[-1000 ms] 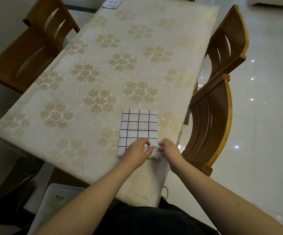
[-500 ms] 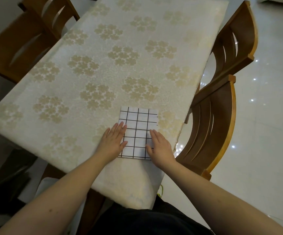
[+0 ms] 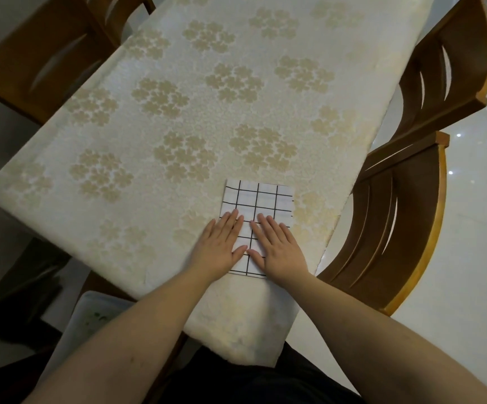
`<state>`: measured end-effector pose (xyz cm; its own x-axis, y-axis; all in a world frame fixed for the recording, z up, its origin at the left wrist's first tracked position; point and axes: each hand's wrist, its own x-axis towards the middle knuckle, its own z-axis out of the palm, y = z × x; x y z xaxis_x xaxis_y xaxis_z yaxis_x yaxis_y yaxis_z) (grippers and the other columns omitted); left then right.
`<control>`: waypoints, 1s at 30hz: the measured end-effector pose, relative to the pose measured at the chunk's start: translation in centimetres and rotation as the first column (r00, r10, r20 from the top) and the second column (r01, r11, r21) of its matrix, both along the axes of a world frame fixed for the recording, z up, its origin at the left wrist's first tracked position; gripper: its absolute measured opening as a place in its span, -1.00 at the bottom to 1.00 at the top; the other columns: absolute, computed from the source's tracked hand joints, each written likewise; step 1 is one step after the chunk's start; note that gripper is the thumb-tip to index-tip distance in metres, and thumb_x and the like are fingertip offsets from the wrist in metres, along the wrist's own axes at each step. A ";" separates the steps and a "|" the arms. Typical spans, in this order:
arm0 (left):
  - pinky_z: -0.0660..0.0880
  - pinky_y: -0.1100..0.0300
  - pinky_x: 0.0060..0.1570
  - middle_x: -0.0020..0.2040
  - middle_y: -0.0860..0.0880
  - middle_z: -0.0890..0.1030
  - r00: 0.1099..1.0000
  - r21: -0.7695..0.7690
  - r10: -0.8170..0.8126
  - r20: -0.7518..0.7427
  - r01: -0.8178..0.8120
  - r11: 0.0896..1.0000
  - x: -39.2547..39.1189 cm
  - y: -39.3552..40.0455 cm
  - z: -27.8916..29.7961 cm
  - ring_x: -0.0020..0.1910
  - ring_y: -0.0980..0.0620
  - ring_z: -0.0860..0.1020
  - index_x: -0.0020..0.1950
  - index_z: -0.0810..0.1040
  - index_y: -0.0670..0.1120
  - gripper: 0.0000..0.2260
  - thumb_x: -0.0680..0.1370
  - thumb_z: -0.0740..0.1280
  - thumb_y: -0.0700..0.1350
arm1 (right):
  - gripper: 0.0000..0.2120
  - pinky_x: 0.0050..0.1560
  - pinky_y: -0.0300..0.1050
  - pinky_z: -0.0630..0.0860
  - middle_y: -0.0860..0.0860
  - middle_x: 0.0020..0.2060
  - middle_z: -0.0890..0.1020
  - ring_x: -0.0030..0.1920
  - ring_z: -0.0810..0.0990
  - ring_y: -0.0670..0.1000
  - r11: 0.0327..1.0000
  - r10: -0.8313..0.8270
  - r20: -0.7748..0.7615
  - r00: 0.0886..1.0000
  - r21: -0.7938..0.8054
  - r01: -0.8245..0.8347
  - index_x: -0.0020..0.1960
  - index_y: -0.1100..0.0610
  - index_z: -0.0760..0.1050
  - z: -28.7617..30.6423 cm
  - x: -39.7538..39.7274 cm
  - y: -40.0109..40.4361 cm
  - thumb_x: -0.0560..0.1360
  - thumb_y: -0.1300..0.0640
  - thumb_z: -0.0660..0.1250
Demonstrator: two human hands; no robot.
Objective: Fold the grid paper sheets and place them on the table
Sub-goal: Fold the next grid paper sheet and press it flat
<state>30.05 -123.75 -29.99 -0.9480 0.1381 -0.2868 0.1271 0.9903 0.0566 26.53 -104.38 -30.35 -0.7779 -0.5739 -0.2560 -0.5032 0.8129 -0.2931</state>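
Observation:
A folded white sheet of grid paper with black lines lies flat near the table's front right corner. My left hand presses on the sheet's left half with straight fingers. Beside it, my right hand lies flat on the right half, fingers straight and slightly spread. The two thumbs almost meet over the sheet's lower middle. Both hands hide the near part of the sheet.
The table wears a cream cloth with gold flower clusters. Two wooden chairs stand along its right side and another wooden chair at the far left. A pale plastic bin sits on the floor below the front edge.
My hands went from pinching the sheet's near edge to lying flat on it, then slid closer together toward its middle. The camera tipped downward a little.

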 end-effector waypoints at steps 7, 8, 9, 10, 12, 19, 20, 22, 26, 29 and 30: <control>-0.22 -0.02 0.52 0.57 -0.03 -0.35 0.989 0.007 0.132 0.060 -0.132 0.991 1.0 -1.7 0.4 0.54 0.04 -0.33 0.57 -0.32 -0.08 -0.11 0.48 -0.10 0.46 | -0.30 0.54 -0.04 -0.25 -0.01 0.58 -0.17 0.56 -0.26 -0.02 0.994 -0.086 -0.031 0.996 0.062 0.088 0.60 0.03 -0.21 -0.2 -0.2 2.3 0.61 -0.31 -0.12; -0.22 -0.02 0.52 0.57 -0.03 -0.35 0.988 0.000 0.138 0.064 -0.139 0.990 1.0 -1.7 0.5 0.54 0.04 -0.33 0.57 -0.33 -0.09 -0.10 0.47 -0.12 0.46 | -0.29 0.53 -0.04 -0.26 -0.02 0.58 -0.18 0.56 -0.27 -0.02 0.993 -0.097 -0.034 0.995 0.066 0.099 0.59 0.03 -0.22 -0.2 -0.1 2.5 0.60 -0.32 -0.12; -0.22 -0.03 0.52 0.57 -0.03 -0.36 0.988 0.000 0.141 0.071 -0.141 0.990 0.9 -1.7 0.5 0.54 0.04 -0.34 0.57 -0.33 -0.10 -0.09 0.46 -0.13 0.47 | -0.28 0.53 -0.05 -0.27 -0.02 0.58 -0.19 0.56 -0.27 -0.03 0.992 -0.102 -0.035 0.994 0.067 0.104 0.59 0.03 -0.23 -0.2 -0.1 2.6 0.60 -0.33 -0.12; -0.23 -0.03 0.52 0.56 -0.04 -0.36 0.987 0.003 0.141 0.078 -0.142 0.990 0.9 -1.7 0.5 0.54 0.04 -0.34 0.56 -0.34 -0.10 -0.09 0.46 -0.13 0.47 | -0.28 0.53 -0.05 -0.27 -0.02 0.58 -0.19 0.56 -0.28 -0.03 0.993 -0.099 -0.032 0.995 0.067 0.101 0.59 0.03 -0.23 -0.2 -0.2 2.6 0.60 -0.33 -0.13; -0.24 -0.03 0.52 0.56 -0.04 -0.37 0.986 0.003 0.142 0.086 -0.143 0.990 0.9 -1.7 0.5 0.54 0.04 -0.35 0.56 -0.34 -0.10 -0.09 0.47 -0.12 0.47 | -0.27 0.53 -0.05 -0.29 -0.02 0.58 -0.21 0.55 -0.30 -0.03 0.994 -0.087 -0.024 0.996 0.067 0.089 0.59 0.04 -0.24 -0.1 -0.3 2.6 0.59 -0.34 -0.15; -0.21 -0.07 0.52 0.56 -0.01 -0.36 0.987 -0.021 0.138 0.084 -0.136 0.990 1.7 -2.0 0.6 0.55 0.00 -0.32 0.56 -0.34 -0.04 -0.14 0.47 -0.18 0.46 | -0.25 0.54 -0.01 -0.26 -0.02 0.57 -0.26 0.55 -0.33 -0.03 0.996 -0.078 0.015 0.997 0.048 0.077 0.59 0.03 -0.28 0.1 -0.5 2.7 0.55 -0.37 -0.25; -0.20 -0.07 0.52 0.57 -0.01 -0.34 0.990 -0.013 0.126 0.070 -0.126 0.992 2.0 -2.3 0.5 0.56 -0.01 -0.29 0.57 -0.31 -0.04 -0.16 0.48 -0.17 0.45 | -0.25 0.54 -0.01 -0.26 -0.02 0.57 -0.26 0.55 -0.33 -0.02 0.996 -0.079 0.016 0.997 0.044 0.078 0.59 0.03 -0.28 0.1 -0.5 2.7 0.55 -0.37 -0.26; -0.17 -0.08 0.51 0.59 -0.02 -0.26 0.994 -0.006 0.104 0.042 -0.104 0.995 2.9 -2.9 0.4 0.57 -0.03 -0.22 0.59 -0.23 -0.03 -0.19 0.51 -0.15 0.43 | -0.25 0.53 -0.02 -0.28 -0.03 0.56 -0.27 0.54 -0.34 -0.03 0.996 -0.076 0.014 0.997 0.042 0.076 0.58 0.03 -0.29 0.1 -0.6 2.7 0.55 -0.37 -0.26; -0.13 -0.13 0.49 0.60 -0.04 -0.21 0.993 -0.031 0.108 0.043 -0.107 0.994 4.8 -3.7 0.6 0.58 -0.03 -0.18 0.60 -0.16 -0.03 -0.23 0.54 -0.13 0.41 | -0.25 0.51 -0.04 -0.31 -0.02 0.57 -0.25 0.55 -0.33 -0.02 0.996 -0.074 -0.002 0.997 0.045 0.074 0.59 0.03 -0.28 -0.1 -0.6 2.7 0.55 -0.37 -0.24; -0.15 -0.16 0.48 0.60 -0.01 -0.24 0.992 -0.035 0.108 0.069 -0.105 0.994 6.0 -4.1 1.1 0.57 -0.01 -0.21 0.60 -0.20 0.04 -0.27 0.55 -0.13 0.39 | -0.26 0.52 -0.03 -0.29 -0.01 0.58 -0.22 0.55 -0.30 -0.02 0.996 -0.077 -0.016 0.997 0.049 0.078 0.59 0.04 -0.25 -0.2 -0.5 2.7 0.57 -0.36 -0.21; -0.12 -0.17 0.47 0.60 -0.01 -0.19 0.993 -0.039 0.101 0.067 -0.099 0.994 6.4 -4.4 1.2 0.57 -0.02 -0.16 0.60 -0.16 0.06 -0.29 0.56 -0.13 0.39 | -0.26 0.52 -0.03 -0.28 -0.01 0.58 -0.21 0.56 -0.29 -0.02 0.996 -0.079 -0.022 0.997 0.047 0.080 0.59 0.04 -0.24 -0.2 -0.5 2.7 0.57 -0.35 -0.20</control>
